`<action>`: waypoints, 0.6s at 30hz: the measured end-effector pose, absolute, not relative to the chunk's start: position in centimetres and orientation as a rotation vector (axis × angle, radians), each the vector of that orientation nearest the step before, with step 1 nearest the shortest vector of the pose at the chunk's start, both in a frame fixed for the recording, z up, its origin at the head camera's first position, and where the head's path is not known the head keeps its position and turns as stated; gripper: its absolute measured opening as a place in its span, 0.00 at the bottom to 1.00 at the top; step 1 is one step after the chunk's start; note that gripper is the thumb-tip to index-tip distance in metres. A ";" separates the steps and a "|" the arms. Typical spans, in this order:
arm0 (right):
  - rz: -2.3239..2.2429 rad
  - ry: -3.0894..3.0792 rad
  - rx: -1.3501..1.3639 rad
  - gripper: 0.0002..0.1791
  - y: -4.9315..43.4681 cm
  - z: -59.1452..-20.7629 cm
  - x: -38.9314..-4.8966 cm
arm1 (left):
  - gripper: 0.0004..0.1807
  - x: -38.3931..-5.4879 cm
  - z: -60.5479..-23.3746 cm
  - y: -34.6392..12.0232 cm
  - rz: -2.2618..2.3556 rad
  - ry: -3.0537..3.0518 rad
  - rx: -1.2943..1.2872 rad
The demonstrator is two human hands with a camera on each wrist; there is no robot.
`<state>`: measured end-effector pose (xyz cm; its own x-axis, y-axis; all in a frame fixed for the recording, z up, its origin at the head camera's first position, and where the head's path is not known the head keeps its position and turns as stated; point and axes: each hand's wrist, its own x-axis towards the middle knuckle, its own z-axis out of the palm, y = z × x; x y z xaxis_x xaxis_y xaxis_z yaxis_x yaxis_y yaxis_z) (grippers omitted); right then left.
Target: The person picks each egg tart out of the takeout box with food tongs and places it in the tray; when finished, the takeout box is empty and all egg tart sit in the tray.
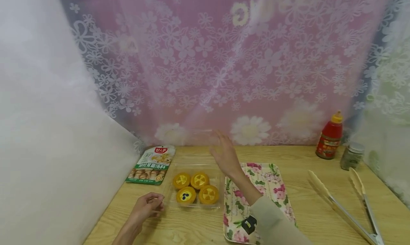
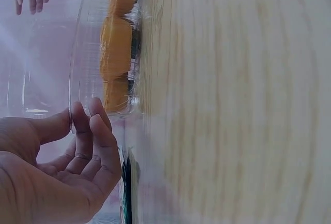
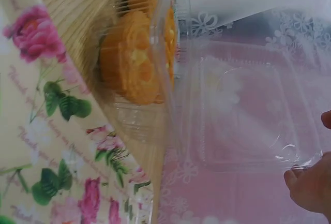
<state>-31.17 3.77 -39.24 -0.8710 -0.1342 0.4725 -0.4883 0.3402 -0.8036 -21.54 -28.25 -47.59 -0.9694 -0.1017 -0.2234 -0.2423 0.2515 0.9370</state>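
A clear plastic clamshell box (image 1: 169,203) holds several round yellow tarts (image 1: 199,180), one dotted with dark berries. Its see-through lid (image 3: 248,120) stands raised at the back, against the flowered cloth. At the front left corner my left hand (image 1: 145,207) pinches the box's rim between thumb and fingertips, shown closely in the left wrist view. My right hand (image 1: 226,156) reaches up beside the lid's right edge, fingers extended and spread. In the right wrist view, a fingertip (image 3: 290,177) is right at the lid's corner.
A flowered tray (image 1: 269,181) lies right of the box, partly under the right forearm. Behind the left hand is a mushroom soup packet (image 1: 152,165). Metal tongs (image 1: 346,211), a red sauce bottle (image 1: 330,136) and a small jar (image 1: 351,156) stand or lie at right.
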 end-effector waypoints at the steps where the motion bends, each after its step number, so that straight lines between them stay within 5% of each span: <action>1: 1.575 -2.293 0.543 0.40 4.0 -39.5 -31.2 | 0.19 -21.6 -47.6 -28.2 1.824 2.392 -0.332; 18: 1.845 -2.406 0.494 0.40 5.7 -43.4 -32.7 | 0.19 -21.5 -47.6 -28.1 1.830 2.411 -0.310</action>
<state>-32.69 5.74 -43.36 -0.9459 -0.2102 0.2473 -0.2934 0.2279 -0.9284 -21.46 -28.07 -47.57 -0.9745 -0.1014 -0.2004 -0.2203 0.2575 0.9408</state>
